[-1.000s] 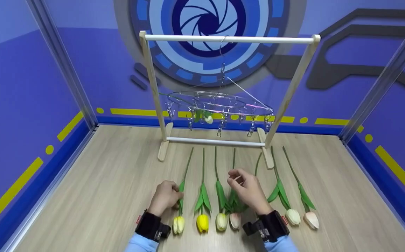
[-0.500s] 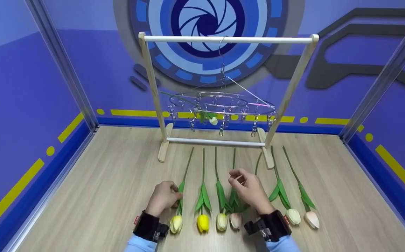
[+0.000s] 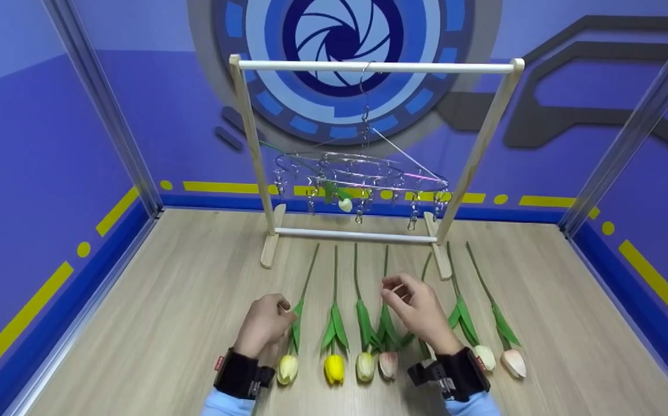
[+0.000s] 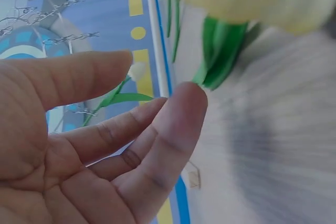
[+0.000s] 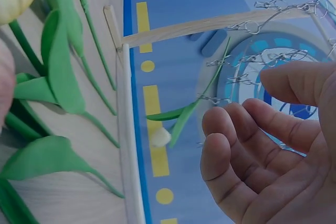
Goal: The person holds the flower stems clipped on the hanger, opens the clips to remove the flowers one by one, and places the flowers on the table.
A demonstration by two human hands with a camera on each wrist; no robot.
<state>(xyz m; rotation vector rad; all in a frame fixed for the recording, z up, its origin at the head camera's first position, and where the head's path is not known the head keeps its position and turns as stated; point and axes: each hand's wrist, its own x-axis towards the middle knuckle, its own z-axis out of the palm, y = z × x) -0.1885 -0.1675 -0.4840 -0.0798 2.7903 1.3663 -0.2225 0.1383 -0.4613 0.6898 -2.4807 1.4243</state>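
Observation:
My left hand (image 3: 264,326) is beside the leaves of the leftmost tulip (image 3: 287,370), a pale yellow one lying on the table. In the left wrist view its thumb and fingers (image 4: 181,114) stand apart with nothing between them. My right hand (image 3: 417,309) hovers over the stems right of the middle, fingers loosely bent and holding nothing in the right wrist view. Beneath and around it lie a pinkish tulip (image 3: 388,366) and a leafy stem whose bloom is hidden by the wrist. A bright yellow tulip (image 3: 334,368) and a pale green-yellow tulip (image 3: 365,367) lie between the hands.
Behind the flowers stands a wooden rack with a white top bar (image 3: 437,67). From it hangs a round metal clip hanger (image 3: 359,215), with a white tulip (image 3: 344,204) hanging there. At right lie a cream tulip (image 3: 485,357) and a peach tulip (image 3: 514,364).
The leftmost tulip's bloom has shifted slightly left, and my left hand has drawn a little left. My right hand has moved slightly right. The hanger sways.

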